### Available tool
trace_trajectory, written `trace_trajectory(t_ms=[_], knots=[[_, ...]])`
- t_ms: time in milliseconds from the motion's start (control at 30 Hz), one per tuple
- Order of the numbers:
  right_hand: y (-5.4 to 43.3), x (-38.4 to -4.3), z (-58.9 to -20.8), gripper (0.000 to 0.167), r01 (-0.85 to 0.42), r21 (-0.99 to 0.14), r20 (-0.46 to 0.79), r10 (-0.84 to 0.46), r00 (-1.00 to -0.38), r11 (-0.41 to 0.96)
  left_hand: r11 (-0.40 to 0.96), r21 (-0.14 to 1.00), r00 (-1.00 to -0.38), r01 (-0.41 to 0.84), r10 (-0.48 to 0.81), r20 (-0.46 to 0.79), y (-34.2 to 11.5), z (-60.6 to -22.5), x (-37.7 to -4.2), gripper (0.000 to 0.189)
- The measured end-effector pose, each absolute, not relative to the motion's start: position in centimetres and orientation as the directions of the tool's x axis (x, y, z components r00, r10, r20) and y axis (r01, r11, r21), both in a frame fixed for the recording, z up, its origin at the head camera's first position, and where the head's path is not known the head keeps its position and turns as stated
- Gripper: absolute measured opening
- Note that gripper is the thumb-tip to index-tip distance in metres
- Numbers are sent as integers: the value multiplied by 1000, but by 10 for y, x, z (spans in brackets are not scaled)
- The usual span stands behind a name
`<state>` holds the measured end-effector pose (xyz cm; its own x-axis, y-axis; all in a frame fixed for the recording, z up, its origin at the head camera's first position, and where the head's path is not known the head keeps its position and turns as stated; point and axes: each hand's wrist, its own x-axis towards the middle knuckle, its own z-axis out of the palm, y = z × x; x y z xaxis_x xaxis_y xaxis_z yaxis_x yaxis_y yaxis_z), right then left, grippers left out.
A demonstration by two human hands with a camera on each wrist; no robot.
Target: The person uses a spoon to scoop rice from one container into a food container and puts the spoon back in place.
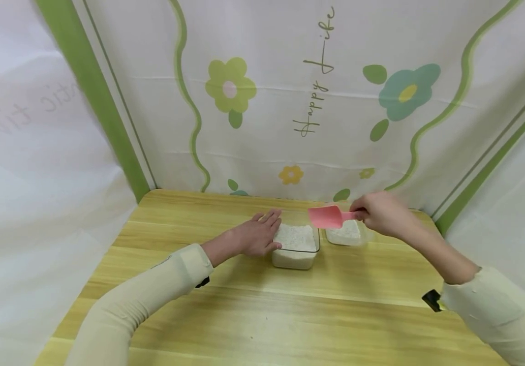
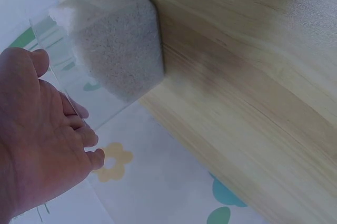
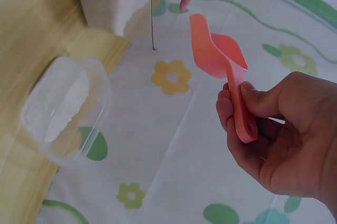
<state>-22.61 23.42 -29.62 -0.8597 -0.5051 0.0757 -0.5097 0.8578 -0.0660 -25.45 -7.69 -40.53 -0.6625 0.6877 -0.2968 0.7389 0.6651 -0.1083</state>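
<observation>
My right hand (image 1: 383, 214) grips the handle of a pink scoop (image 1: 326, 217), thumb along one side and fingers curled behind. The scoop is held above the gap between two clear containers; whether anything lies in it I cannot tell. My left hand (image 1: 260, 235) rests at the left rim of the larger square container (image 1: 293, 260), its fingers fairly straight. White grains (image 2: 118, 50), rice-like, fill much of that container. To its right stands a smaller clear plastic container (image 3: 100, 113) holding white grains too, partly hidden by the scoop in the head view.
Both containers stand on a wooden table (image 1: 262, 315) near its back edge. A white curtain (image 1: 267, 122) printed with flowers hangs right behind it, with more white cloth (image 1: 38, 203) at the left side.
</observation>
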Motion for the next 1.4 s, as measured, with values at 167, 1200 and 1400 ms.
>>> trace_trajectory(t_ms=[167, 1200, 1400], knots=[[214, -233, -302, 20, -539, -14, 37, -538, -842, 842, 665, -102, -661, 740, 689, -298, -76, -408, -255, 76], [128, -287, -379, 18, -726, 272, -23, -750, -661, 632, 674, -97, -667, 733, 682, -300, -74, -406, -259, 75], [128, -292, -381, 15, -756, 134, -119, -747, -654, 640, 672, -108, -668, 732, 677, -308, -74, -406, -259, 76]])
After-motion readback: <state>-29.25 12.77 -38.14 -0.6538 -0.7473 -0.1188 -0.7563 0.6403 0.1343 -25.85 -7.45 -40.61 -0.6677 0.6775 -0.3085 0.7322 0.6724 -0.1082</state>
